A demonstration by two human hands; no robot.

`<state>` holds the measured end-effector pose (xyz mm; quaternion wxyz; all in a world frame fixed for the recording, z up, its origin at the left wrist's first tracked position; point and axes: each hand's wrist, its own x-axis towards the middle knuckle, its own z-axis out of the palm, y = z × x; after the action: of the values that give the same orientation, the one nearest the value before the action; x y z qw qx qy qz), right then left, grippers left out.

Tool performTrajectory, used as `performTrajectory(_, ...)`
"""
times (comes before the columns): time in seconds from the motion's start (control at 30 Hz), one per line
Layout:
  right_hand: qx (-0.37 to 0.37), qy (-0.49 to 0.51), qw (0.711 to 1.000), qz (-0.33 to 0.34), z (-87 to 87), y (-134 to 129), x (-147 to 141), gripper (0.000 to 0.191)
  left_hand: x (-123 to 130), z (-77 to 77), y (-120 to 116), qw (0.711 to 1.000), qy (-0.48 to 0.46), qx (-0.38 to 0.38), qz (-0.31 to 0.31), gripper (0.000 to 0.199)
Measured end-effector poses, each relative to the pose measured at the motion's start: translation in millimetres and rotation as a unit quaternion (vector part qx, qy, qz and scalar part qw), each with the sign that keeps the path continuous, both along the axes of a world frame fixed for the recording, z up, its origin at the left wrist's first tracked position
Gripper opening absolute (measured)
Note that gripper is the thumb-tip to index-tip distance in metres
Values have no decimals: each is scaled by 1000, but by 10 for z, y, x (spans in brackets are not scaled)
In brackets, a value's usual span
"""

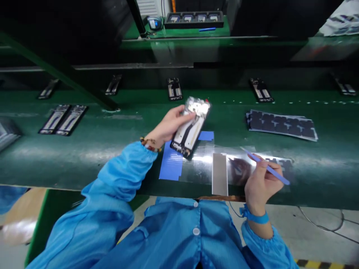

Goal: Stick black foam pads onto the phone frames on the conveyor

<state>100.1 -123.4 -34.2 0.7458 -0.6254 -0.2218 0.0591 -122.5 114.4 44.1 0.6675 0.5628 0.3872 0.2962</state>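
My left hand (174, 122) is closed around an opened smartphone body (190, 129), its inner side facing up and tilted, with the thumb over its upper part. Pinched in my right hand (262, 183) is a thin blue plastic stick (270, 170), its tip pointing up and left. Below the phone, clear film sheets (200, 168) and a blue sheet (170, 162) lie on the green bench. A grey-brown strip with white edges (220, 173) rests between my hands. Dark die-cut stickers (284, 168) lie partly behind my right hand.
Several phone bodies (260, 89) lie spaced along the back, and a pair (71, 119) sits at left. A stack of black sticker sheets (282, 124) is at right. A green post (64, 74) slants across the left. A black tray (193, 25) stands on the far shelf.
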Motion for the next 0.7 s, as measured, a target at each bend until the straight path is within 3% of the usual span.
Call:
performTrajectory(0.1, 9, 2, 1000, 29, 150, 222, 100, 44, -86, -213, -365, 990, -11, -3, -142, 70)
performTrajectory(0.17, -7, 22, 996, 83, 239, 399, 156, 47, -87, -351, -514, 978, 4, 62, -200, 69)
performTrajectory(0.3, -33, 68, 980, 185, 281, 587, 120, 53, -56, -506, -642, 958, 91, 190, -194, 47)
performTrajectory(0.4, -68, 62, 974, 207, 245, 474, -99, 46, -74, -513, -608, 934, 135, 270, -193, 40)
performTrajectory(0.57, -166, 19, 945, 282, 221, 83, -618, 35, -219, -470, -422, 841, 176, 427, -281, 33)
performTrajectory(0.7, -197, -15, 914, 354, 197, -94, -870, 33, -292, -460, -375, 828, 185, 436, -299, 39)
